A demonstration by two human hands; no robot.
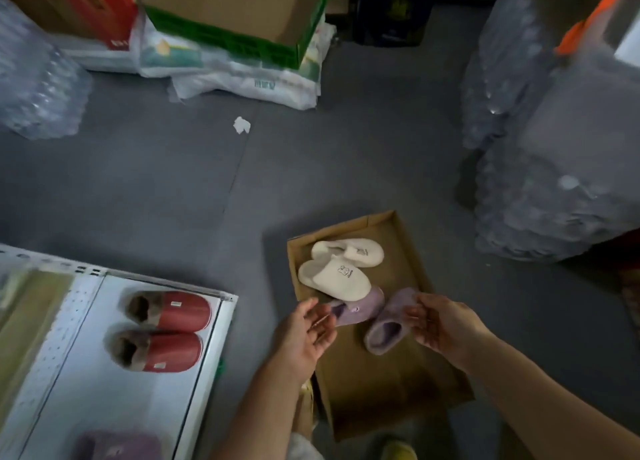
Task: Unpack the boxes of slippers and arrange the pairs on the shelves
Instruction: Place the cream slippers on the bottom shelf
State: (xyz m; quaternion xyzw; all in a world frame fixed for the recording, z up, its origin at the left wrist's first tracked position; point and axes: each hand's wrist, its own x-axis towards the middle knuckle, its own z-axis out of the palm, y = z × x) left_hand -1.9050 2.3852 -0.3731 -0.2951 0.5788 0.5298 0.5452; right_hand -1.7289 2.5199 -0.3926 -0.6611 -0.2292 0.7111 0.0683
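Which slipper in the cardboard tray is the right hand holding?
The purple slipper nearest the camera, pinched by the right hand; the other purple and both cream ones lie untouched.

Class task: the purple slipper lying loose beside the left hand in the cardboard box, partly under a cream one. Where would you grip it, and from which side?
Grip the purple slipper at its open heel end, coming from the near left where the left hand hovers: the cream slipper overlaps its far edge.
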